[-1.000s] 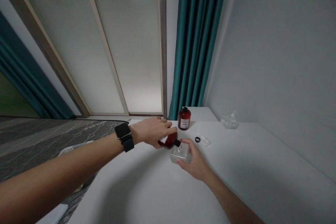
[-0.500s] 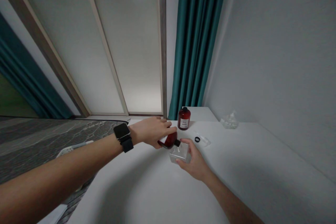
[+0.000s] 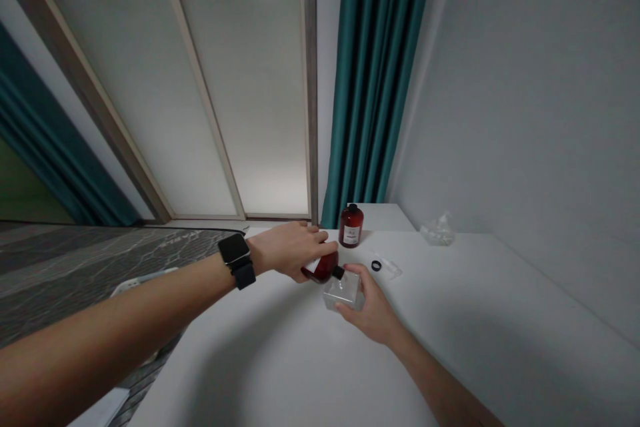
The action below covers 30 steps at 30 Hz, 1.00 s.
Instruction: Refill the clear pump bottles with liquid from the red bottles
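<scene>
My left hand point(image 3: 295, 250), with a black watch on its wrist, is closed round a dark red bottle point(image 3: 324, 268) with a white label. The bottle is tipped right and down, its black neck at the top of a clear square bottle point(image 3: 341, 293). My right hand point(image 3: 373, 307) grips the clear bottle from the right side, thumb in front. I cannot tell whether liquid is flowing between them. A second dark red bottle point(image 3: 351, 227) with a black top stands upright behind. A black ring point(image 3: 376, 266) lies right of my hands.
The white table point(image 3: 300, 367) runs up to a grey wall on the right. Beside the black ring lies a clear plastic piece point(image 3: 391, 267). A crumpled clear plastic bag point(image 3: 437, 230) is farther back right. Behind the table hangs a teal curtain point(image 3: 377, 80) next to frosted sliding doors.
</scene>
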{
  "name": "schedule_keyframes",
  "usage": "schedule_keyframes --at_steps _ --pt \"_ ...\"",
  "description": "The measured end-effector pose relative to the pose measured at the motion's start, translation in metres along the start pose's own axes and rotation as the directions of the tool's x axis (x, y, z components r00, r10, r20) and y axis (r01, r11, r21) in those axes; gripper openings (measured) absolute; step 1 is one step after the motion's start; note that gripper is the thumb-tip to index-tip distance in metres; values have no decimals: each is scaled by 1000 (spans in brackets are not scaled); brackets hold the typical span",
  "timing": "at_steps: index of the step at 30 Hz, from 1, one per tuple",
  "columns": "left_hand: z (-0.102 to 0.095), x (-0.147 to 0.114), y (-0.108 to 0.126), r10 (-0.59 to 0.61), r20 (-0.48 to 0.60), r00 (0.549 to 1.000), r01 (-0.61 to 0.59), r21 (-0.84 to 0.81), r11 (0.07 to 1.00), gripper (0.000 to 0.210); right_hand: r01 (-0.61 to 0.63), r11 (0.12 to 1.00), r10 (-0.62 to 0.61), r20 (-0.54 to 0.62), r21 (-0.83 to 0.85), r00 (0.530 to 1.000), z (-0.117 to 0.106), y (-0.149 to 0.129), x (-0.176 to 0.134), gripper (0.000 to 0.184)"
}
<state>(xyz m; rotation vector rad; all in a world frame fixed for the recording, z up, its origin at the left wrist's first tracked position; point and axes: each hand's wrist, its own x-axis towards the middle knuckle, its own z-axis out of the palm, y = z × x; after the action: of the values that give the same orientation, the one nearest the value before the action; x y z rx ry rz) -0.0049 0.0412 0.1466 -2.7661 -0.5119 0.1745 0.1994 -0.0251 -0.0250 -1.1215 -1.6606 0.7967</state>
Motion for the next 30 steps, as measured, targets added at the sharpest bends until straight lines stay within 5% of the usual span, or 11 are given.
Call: schedule_keyframes --at_steps 30 --pt "-1 0 1 11 -3 1000 -11 16 1000 49 -8 1000 9 -25 22 1000 0 -4 0 64"
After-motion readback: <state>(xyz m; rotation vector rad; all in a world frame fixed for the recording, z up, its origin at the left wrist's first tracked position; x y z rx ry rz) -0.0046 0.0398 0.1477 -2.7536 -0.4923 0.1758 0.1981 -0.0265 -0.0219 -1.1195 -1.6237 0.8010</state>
